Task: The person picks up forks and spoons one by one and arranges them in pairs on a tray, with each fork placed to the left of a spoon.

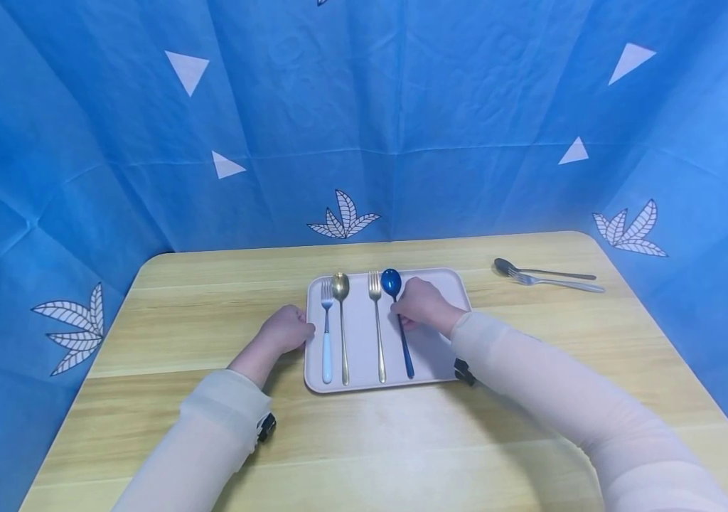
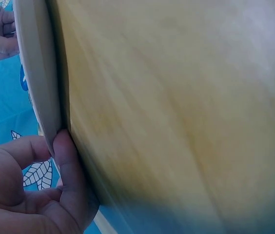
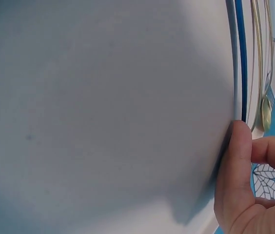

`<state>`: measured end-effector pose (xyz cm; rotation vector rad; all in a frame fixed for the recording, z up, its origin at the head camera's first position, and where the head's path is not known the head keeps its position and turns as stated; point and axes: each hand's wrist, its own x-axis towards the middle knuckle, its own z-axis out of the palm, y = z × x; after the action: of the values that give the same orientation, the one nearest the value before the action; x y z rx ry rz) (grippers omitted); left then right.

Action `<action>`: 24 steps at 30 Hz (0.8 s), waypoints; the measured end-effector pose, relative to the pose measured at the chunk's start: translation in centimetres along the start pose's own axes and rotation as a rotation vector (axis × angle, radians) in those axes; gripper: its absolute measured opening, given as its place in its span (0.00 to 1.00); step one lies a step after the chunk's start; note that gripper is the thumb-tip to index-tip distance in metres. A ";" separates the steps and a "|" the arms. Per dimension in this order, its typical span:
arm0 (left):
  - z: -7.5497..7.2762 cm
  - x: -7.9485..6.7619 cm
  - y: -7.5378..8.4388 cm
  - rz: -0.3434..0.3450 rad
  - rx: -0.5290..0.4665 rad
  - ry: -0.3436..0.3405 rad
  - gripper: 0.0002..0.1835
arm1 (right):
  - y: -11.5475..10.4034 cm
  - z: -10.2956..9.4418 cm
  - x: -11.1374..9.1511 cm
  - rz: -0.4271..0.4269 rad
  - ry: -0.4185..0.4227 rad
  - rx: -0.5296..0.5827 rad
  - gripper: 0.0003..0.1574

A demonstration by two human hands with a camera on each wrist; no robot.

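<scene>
A pale rectangular tray [image 1: 361, 341] lies on the wooden table. My left hand [image 1: 285, 330] grips its left edge, thumb and finger [image 2: 67, 161] pinching the rim in the left wrist view. Four utensils stand in a row on it: a fork with a light blue handle [image 1: 327, 355], a gold spoon [image 1: 340, 286], a gold fork [image 1: 375, 286] and, rightmost, a dark blue spoon [image 1: 392, 282]. Over the tray's right part, my right hand [image 1: 426, 302] pinches the blue spoon's handle below its bowl. The handle [image 3: 241, 63] runs up from those fingertips in the right wrist view.
At the table's back right lie a dark spoon [image 1: 503, 267] and a silver fork [image 1: 559, 282], their heads overlapping. Blue cloth [image 1: 364, 121] with white triangles and leaf prints hangs behind the table [image 1: 364, 441] and along both sides.
</scene>
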<state>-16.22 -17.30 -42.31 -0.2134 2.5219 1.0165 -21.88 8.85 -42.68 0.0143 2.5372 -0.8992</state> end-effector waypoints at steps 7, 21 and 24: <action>0.0 0.1 -0.2 0.005 0.015 0.000 0.12 | -0.2 -0.1 -0.4 -0.014 0.006 -0.018 0.10; -0.1 -0.1 0.0 0.004 0.012 -0.002 0.12 | -0.6 -0.3 -0.6 -0.018 -0.016 -0.048 0.10; -0.1 -0.1 0.0 0.006 0.014 -0.005 0.12 | -0.6 -0.3 -0.6 -0.025 -0.012 -0.062 0.10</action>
<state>-16.18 -17.40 -42.21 -0.1987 2.5254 1.0004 -21.57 8.63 -41.83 -0.0419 2.5575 -0.8275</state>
